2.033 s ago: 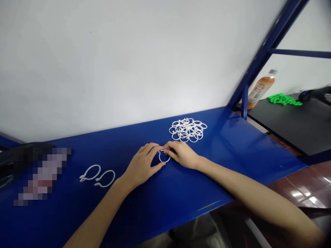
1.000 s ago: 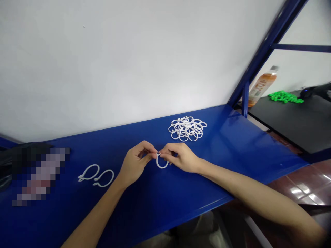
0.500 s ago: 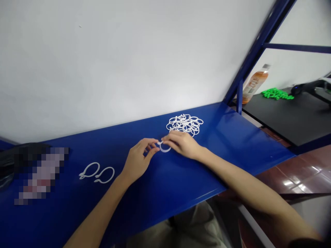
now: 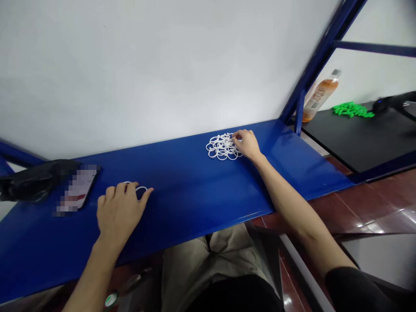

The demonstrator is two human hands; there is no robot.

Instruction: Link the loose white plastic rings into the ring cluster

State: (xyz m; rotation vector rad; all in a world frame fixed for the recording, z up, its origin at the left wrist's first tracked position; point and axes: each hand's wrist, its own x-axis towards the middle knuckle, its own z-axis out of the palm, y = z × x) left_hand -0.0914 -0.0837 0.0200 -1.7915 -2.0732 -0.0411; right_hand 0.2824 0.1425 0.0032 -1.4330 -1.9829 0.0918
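Observation:
My left hand (image 4: 120, 208) is low over the left part of the blue table (image 4: 182, 186), thumb spread away from the fingers. Under it, parts of thin white plastic rings (image 4: 142, 188) show; the hand covers the rest. My right hand (image 4: 247, 143) has reached the right edge of a pile of white plastic rings (image 4: 222, 148) near the wall. Its thumb and fingertips close together on a ring there, though the fingers partly hide it. The rings in the pile overlap and have small tabs.
A phone (image 4: 78, 188), partly blurred out, lies at the left by a black plastic bag (image 4: 35, 180). A blue frame post (image 4: 312, 73) rises at the right. Beyond it, a black table (image 4: 344, 138) holds a bottle (image 4: 321, 97) and green pieces (image 4: 352, 109).
My hands, together at one white ring before, have parted. The left moved left over the rings lying there and opened; the right moved up to the pile. The view has shifted slightly.

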